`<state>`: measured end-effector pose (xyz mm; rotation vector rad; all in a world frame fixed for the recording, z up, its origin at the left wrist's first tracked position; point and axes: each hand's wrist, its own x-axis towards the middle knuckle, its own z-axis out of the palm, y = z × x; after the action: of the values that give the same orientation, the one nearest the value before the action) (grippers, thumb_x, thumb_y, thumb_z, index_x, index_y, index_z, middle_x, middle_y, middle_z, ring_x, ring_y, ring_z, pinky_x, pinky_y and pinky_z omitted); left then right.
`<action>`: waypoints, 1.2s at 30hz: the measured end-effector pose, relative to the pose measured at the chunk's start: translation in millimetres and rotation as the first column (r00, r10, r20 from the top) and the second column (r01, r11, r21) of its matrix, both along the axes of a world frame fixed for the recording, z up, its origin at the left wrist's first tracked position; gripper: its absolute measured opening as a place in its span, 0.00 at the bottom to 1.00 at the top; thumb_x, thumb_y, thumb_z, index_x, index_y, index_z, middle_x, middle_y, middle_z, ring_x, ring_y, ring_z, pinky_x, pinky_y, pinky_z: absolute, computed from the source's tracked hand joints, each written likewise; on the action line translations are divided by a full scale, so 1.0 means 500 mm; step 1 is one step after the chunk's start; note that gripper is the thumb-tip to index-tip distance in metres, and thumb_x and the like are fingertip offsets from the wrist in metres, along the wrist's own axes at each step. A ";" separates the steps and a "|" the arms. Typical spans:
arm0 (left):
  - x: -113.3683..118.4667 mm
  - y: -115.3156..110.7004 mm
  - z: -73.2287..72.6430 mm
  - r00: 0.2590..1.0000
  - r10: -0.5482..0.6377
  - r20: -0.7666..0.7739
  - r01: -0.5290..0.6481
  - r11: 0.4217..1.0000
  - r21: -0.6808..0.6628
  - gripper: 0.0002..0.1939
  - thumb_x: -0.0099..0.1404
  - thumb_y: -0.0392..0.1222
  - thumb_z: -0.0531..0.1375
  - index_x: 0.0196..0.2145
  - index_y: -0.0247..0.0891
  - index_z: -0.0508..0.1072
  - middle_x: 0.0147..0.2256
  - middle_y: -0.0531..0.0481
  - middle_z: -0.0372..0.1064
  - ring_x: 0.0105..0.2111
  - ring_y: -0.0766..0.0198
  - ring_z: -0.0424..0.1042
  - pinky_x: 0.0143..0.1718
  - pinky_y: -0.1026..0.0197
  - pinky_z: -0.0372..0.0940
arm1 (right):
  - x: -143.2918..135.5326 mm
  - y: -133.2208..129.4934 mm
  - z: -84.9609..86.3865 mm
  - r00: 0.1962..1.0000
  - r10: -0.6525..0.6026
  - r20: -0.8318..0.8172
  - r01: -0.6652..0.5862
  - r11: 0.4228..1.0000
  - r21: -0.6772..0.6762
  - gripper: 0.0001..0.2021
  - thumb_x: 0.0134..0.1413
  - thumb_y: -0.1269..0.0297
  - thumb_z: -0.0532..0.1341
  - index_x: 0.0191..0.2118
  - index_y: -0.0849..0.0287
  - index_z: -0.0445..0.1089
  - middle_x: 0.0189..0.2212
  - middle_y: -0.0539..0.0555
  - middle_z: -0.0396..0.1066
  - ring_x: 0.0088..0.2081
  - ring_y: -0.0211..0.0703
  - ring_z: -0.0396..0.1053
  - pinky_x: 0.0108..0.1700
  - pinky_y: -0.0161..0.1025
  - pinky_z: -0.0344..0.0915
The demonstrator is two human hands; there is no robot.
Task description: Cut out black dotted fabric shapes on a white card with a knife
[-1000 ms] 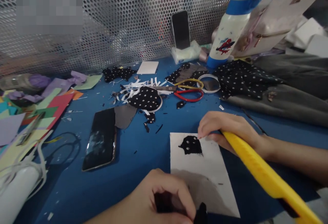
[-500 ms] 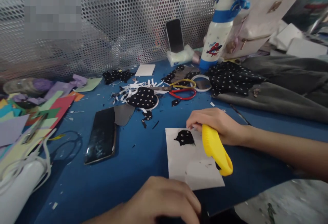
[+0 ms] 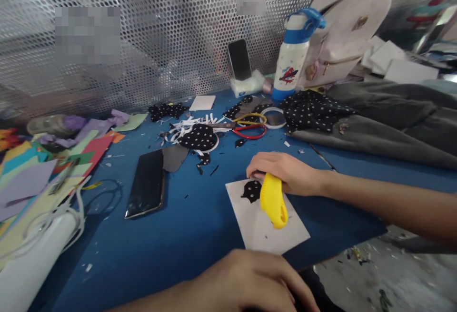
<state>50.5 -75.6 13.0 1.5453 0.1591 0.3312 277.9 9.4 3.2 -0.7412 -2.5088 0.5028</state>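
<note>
My right hand point(image 3: 285, 171) is closed around a yellow plastic tool point(image 3: 273, 202) with a ridged edge and a hollow near end; its far part is hidden. The tool slants over a white square sheet point(image 3: 262, 236). On the sheet's upper part lies a small black dotted fabric scrap point(image 3: 251, 191), partly covered by the tool. My right fingertips bend down at the sheet's far edge. By the sheet's near corner is my left hand point(image 3: 257, 283), loosely bent, with no object visible in it; the frame's bottom edge cuts off its fingertips.
Behind are scissors point(image 3: 250, 131), dotted fabric pieces point(image 3: 198, 137) and white paper strips. A black phone point(image 3: 146, 183) lies left, beside coloured papers point(image 3: 96, 152) and a corded white device point(image 3: 46, 250). A bottle point(image 3: 291, 60), a propped phone point(image 3: 240, 60) and grey cloth point(image 3: 385, 131) stand or lie farther back.
My right hand has moved left with the yellow tool, which now partly covers the scrap. The sheet has turned anticlockwise. My left hand is slightly farther right, and the camera view has shifted.
</note>
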 end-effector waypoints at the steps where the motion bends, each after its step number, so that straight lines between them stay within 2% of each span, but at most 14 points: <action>1: 0.004 0.004 0.006 0.998 0.053 0.040 -0.050 0.996 -0.072 0.10 0.68 0.40 0.61 0.29 0.35 0.77 0.45 0.41 0.76 0.43 0.59 0.77 0.48 0.61 0.69 | 0.000 0.000 0.000 1.000 -0.003 -0.009 0.003 1.000 -0.001 0.06 0.67 0.70 0.53 0.43 0.59 0.66 0.39 0.56 0.72 0.39 0.42 0.67 0.41 0.40 0.63; 3: 0.010 0.010 0.007 0.980 0.199 0.020 -0.183 0.933 -0.311 0.05 0.61 0.34 0.68 0.28 0.34 0.76 0.41 0.43 0.76 0.42 0.62 0.75 0.50 0.60 0.67 | 0.000 -0.001 0.002 1.000 -0.008 -0.026 0.008 1.000 -0.012 0.06 0.66 0.71 0.52 0.43 0.59 0.66 0.38 0.55 0.72 0.38 0.41 0.67 0.40 0.39 0.62; 4: 0.012 0.012 0.002 0.973 0.230 0.027 -0.185 0.842 -0.506 0.04 0.61 0.34 0.68 0.29 0.33 0.77 0.42 0.42 0.75 0.41 0.62 0.75 0.46 0.59 0.68 | 0.000 -0.001 0.003 0.999 -0.013 -0.033 0.012 1.000 -0.022 0.06 0.66 0.72 0.53 0.43 0.59 0.66 0.37 0.54 0.72 0.38 0.41 0.67 0.40 0.39 0.62; 5: 0.014 0.013 -0.006 0.972 0.231 0.046 -0.166 0.809 -0.564 0.06 0.62 0.38 0.68 0.30 0.33 0.77 0.41 0.42 0.74 0.41 0.61 0.75 0.43 0.58 0.70 | -0.001 -0.001 0.004 0.999 -0.019 -0.037 0.018 0.999 -0.030 0.06 0.66 0.72 0.53 0.43 0.60 0.66 0.37 0.54 0.72 0.38 0.40 0.67 0.40 0.38 0.62; 7: 0.017 0.016 -0.023 0.963 0.263 0.065 -0.165 0.758 -0.631 0.10 0.63 0.44 0.67 0.31 0.34 0.75 0.40 0.44 0.73 0.41 0.60 0.75 0.41 0.56 0.73 | -0.001 -0.002 0.005 0.998 -0.034 -0.043 0.032 0.999 -0.042 0.05 0.65 0.73 0.54 0.43 0.60 0.66 0.37 0.54 0.72 0.37 0.40 0.67 0.39 0.38 0.62; 11: 0.015 0.023 -0.042 0.945 0.322 0.062 -0.180 0.666 -0.724 0.09 0.68 0.42 0.63 0.35 0.33 0.73 0.37 0.46 0.73 0.37 0.65 0.76 0.34 0.64 0.75 | 0.001 -0.004 0.004 0.996 -0.054 -0.064 0.051 0.997 -0.054 0.07 0.63 0.75 0.55 0.44 0.60 0.66 0.37 0.54 0.72 0.38 0.41 0.67 0.40 0.38 0.63; 18: 0.009 0.039 -0.023 0.951 0.300 0.074 -0.128 0.599 -0.791 0.10 0.77 0.38 0.49 0.37 0.35 0.65 0.40 0.44 0.74 0.34 0.62 0.80 0.22 0.69 0.74 | 0.009 -0.004 0.007 0.976 -0.075 -0.202 0.057 0.994 -0.095 0.07 0.62 0.76 0.56 0.44 0.60 0.67 0.38 0.54 0.71 0.41 0.41 0.68 0.44 0.40 0.65; 21: 0.003 0.045 -0.005 0.970 0.213 0.114 -0.046 0.628 -0.777 0.11 0.78 0.40 0.45 0.39 0.37 0.62 0.50 0.35 0.71 0.42 0.54 0.80 0.24 0.64 0.75 | 0.007 -0.001 0.008 0.964 -0.092 -0.249 0.068 0.992 -0.104 0.05 0.66 0.71 0.55 0.43 0.60 0.67 0.37 0.54 0.71 0.40 0.40 0.68 0.43 0.40 0.65; 24: -0.004 0.047 0.014 0.985 0.110 0.136 0.005 0.757 -0.653 0.10 0.74 0.42 0.55 0.35 0.36 0.62 0.56 0.34 0.66 0.52 0.47 0.73 0.31 0.60 0.75 | 0.006 0.000 0.007 0.960 -0.090 -0.265 0.066 0.993 -0.097 0.05 0.67 0.69 0.54 0.42 0.60 0.68 0.37 0.53 0.71 0.39 0.40 0.68 0.43 0.40 0.65; 26: -0.007 0.045 0.023 0.987 0.106 0.125 -0.024 0.847 -0.530 0.15 0.69 0.45 0.61 0.29 0.35 0.63 0.53 0.37 0.69 0.51 0.50 0.72 0.39 0.56 0.73 | 0.005 0.000 0.007 0.961 -0.086 -0.263 0.065 0.994 -0.087 0.05 0.67 0.69 0.54 0.42 0.59 0.68 0.36 0.54 0.71 0.39 0.40 0.68 0.43 0.41 0.65; 29: -0.011 0.043 0.029 0.990 0.119 0.070 -0.086 0.927 -0.365 0.21 0.66 0.51 0.64 0.24 0.35 0.63 0.44 0.40 0.74 0.45 0.55 0.74 0.50 0.51 0.66 | 0.006 0.000 0.005 0.963 -0.086 -0.256 0.069 0.995 -0.072 0.05 0.67 0.69 0.55 0.41 0.59 0.68 0.36 0.54 0.72 0.39 0.41 0.68 0.43 0.41 0.65; 31: -0.013 0.047 0.031 0.984 0.178 0.010 -0.169 0.951 -0.259 0.22 0.66 0.55 0.63 0.25 0.37 0.63 0.36 0.43 0.76 0.38 0.58 0.75 0.47 0.52 0.67 | 0.006 0.001 0.006 0.961 -0.088 -0.262 0.071 0.995 -0.074 0.05 0.67 0.69 0.55 0.41 0.60 0.68 0.36 0.54 0.72 0.39 0.40 0.68 0.43 0.41 0.65; 33: -0.015 0.059 0.033 0.952 0.302 -0.054 -0.307 0.938 -0.164 0.20 0.67 0.55 0.61 0.27 0.38 0.63 0.29 0.48 0.75 0.31 0.62 0.75 0.39 0.58 0.68 | 0.006 0.000 0.012 0.952 -0.083 -0.294 0.061 0.995 -0.082 0.05 0.66 0.69 0.55 0.41 0.60 0.69 0.36 0.54 0.72 0.39 0.40 0.69 0.43 0.40 0.65; 36: -0.015 0.088 0.038 0.884 0.436 -0.171 -0.451 0.891 -0.056 0.10 0.72 0.44 0.58 0.33 0.37 0.66 0.29 0.52 0.73 0.28 0.68 0.74 0.34 0.65 0.66 | 0.004 -0.007 0.033 0.933 -0.071 -0.353 0.027 0.991 -0.128 0.06 0.65 0.68 0.57 0.44 0.60 0.71 0.38 0.54 0.74 0.41 0.40 0.70 0.44 0.39 0.66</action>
<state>43.0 -31.8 32.1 1.4290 0.6505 0.5580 280.1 5.8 19.7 -0.6852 -2.1317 0.7091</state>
